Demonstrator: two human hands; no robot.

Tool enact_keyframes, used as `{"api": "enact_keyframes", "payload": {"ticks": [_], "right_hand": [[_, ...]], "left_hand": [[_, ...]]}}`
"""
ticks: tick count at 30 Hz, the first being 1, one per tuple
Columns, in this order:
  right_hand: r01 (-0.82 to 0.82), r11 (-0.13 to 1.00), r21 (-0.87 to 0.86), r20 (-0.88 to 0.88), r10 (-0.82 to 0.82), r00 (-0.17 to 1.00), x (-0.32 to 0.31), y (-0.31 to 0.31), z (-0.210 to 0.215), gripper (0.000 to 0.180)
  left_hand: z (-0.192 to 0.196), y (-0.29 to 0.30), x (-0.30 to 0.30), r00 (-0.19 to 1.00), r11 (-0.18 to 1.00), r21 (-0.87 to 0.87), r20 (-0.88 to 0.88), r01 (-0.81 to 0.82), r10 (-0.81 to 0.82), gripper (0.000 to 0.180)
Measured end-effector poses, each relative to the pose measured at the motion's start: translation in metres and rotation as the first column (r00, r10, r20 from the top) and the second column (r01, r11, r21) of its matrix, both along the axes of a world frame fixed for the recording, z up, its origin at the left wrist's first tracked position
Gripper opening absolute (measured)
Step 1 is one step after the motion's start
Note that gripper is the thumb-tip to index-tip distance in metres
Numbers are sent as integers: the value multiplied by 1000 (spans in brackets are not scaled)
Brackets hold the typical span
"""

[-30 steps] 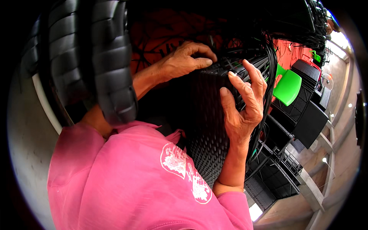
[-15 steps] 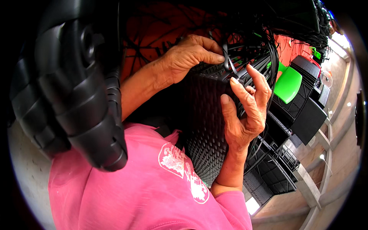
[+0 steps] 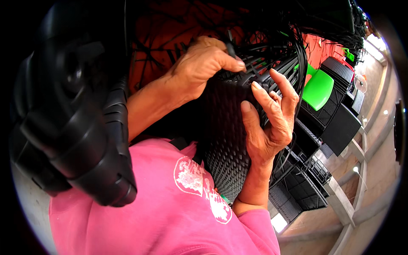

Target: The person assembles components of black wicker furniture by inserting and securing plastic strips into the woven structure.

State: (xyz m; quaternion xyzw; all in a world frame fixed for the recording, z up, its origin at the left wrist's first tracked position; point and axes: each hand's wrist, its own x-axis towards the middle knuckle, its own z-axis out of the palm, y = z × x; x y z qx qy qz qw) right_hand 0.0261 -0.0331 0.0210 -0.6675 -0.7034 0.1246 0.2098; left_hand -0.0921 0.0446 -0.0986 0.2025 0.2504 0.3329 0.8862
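In front of me is a dark woven wicker panel (image 3: 227, 148), its upper edge bristling with loose black strips. My left hand (image 3: 204, 61) is at that edge, thumb and forefinger closed on a flat black plastic strip (image 3: 230, 50). My right hand (image 3: 272, 119) is at the panel's right corner, fingers apart. Its thumb lies by the woven face and its forefinger by the edge; how firmly they touch cannot be seen. Between the hands, strip ends (image 3: 255, 78) cross the edge.
A bundle of long black strips (image 3: 302, 63) hangs beyond my right hand. More strips lie over a red-orange surface (image 3: 159, 27). A bright green seat (image 3: 318, 90) and black woven furniture (image 3: 342, 131) stand at right. A dark segmented object (image 3: 89, 148) blocks the left.
The strip looped between my hands has been drawn down toward the edge. My left hand has turned and shifted slightly left, still pinching. My right hand has barely moved.
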Motion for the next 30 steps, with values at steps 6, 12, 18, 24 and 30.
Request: {"api": "enact_keyframes", "payload": {"ticks": [6,12,18,24,30], "right_hand": [[-93,995,-27,19,94,995,3,2,-4,40],[95,995,-14,-373,-93,923,6,-8,-17,60],[-8,1000,-23,-240,2,971,14,-7,-14,58],[52,998,-43,-120,-57,991,6,-4,-9,56],[0,996,-85,4,0,1000,9,-2,-5,53]], "left_hand": [[-1,-10,-13,997,999,6,-68,-48,49,10],[-6,-15,-10,996,997,30,-53,-73,75,9],[-9,-16,-12,995,996,16,-43,-87,88,8],[-11,-17,-10,995,996,47,-52,-79,82,7],[-10,-20,-13,994,993,61,-44,-101,104,6]]}}
